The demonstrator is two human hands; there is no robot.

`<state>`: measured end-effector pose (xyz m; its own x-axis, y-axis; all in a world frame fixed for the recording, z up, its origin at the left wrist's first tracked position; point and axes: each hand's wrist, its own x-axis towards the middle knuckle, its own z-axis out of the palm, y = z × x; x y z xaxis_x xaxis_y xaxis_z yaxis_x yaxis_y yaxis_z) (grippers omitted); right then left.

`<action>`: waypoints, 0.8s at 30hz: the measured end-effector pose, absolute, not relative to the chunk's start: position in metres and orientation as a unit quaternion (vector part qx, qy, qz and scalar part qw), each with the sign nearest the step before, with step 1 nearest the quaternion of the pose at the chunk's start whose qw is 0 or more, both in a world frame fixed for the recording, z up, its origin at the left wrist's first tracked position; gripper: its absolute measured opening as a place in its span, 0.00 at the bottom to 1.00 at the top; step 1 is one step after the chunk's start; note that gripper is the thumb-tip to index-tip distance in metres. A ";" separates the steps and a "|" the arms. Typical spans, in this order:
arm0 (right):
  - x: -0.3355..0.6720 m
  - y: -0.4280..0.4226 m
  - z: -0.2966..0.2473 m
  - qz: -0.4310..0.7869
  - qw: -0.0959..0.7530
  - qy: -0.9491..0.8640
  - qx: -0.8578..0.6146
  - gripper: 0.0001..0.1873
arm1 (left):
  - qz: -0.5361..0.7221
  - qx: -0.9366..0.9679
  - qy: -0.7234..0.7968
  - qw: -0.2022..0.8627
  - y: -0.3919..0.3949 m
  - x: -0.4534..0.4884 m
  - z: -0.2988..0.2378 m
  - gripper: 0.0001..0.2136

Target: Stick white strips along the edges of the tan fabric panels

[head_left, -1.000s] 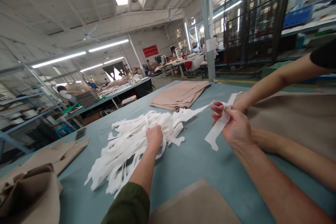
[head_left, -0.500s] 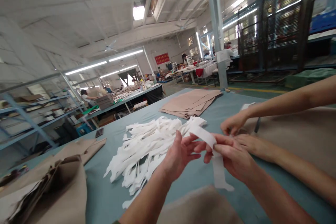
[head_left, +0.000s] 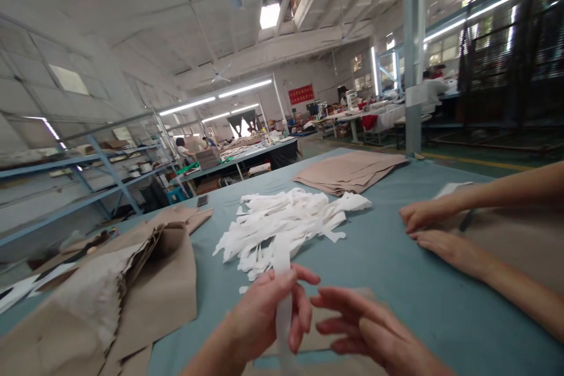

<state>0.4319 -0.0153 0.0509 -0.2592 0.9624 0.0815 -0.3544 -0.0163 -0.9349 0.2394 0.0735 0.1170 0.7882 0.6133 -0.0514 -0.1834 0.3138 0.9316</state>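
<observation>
My left hand (head_left: 268,311) pinches a white fabric strip (head_left: 282,282) low in the middle of the view, the strip hanging down between thumb and fingers. My right hand (head_left: 365,332) hovers just to its right with the fingers spread, holding nothing. A heap of white fabric strips (head_left: 288,220) lies on the blue-grey table (head_left: 392,270) beyond my hands. A tan piece lies under my hands at the front edge, mostly hidden.
Another person's two hands (head_left: 434,229) rest on tan fabric (head_left: 520,241) at the right. A stack of tan pieces (head_left: 348,170) lies at the far end, and a rumpled tan pile (head_left: 114,299) at the left. Shelving and other worktables stand behind.
The white strip has passed from my right hand into my left, and both hands came down toward me. The other person's hands lowered flat onto the tan fabric. The view swung left.
</observation>
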 end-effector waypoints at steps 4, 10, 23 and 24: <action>0.425 -0.010 0.061 0.621 0.572 -0.445 -0.298 0.33 | 0.139 0.578 0.217 0.774 0.042 0.220 0.098 0.23; 0.406 -0.014 0.082 0.611 0.565 -0.437 -0.341 0.21 | 0.076 0.601 0.202 0.769 0.019 0.217 0.090 0.22; 0.412 -0.028 0.075 0.632 0.601 -0.373 -0.316 0.24 | 0.164 0.559 0.233 0.779 0.008 0.201 0.088 0.21; 0.412 -0.028 0.074 0.636 0.604 -0.364 -0.313 0.26 | 0.160 0.558 0.235 0.779 0.008 0.200 0.089 0.21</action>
